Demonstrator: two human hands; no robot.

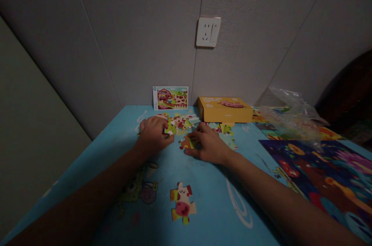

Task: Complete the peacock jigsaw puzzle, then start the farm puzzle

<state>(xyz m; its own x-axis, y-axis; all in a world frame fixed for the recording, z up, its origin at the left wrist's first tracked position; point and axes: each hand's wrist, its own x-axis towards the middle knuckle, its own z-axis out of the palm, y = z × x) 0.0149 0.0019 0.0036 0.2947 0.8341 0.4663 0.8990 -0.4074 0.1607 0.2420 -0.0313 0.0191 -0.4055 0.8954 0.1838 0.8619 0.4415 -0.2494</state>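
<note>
My left hand is curled over the far part of the table, thumb and fingers closed around a jigsaw piece that is mostly hidden. To its right, my right hand grips a brown and green jigsaw piece lying on the table, thumb at its near side and fingers at its far side. Behind both hands lies a cluster of loose jigsaw pieces. More pieces show past my right hand. Nearer to me, a piece with a cow's face rests apart from the others.
A farm picture card leans against the wall beside a yellow puzzle box. On the right are a crumpled clear plastic bag and a dark colourful picture. The blue table cover carries printed cartoons. A socket is on the wall.
</note>
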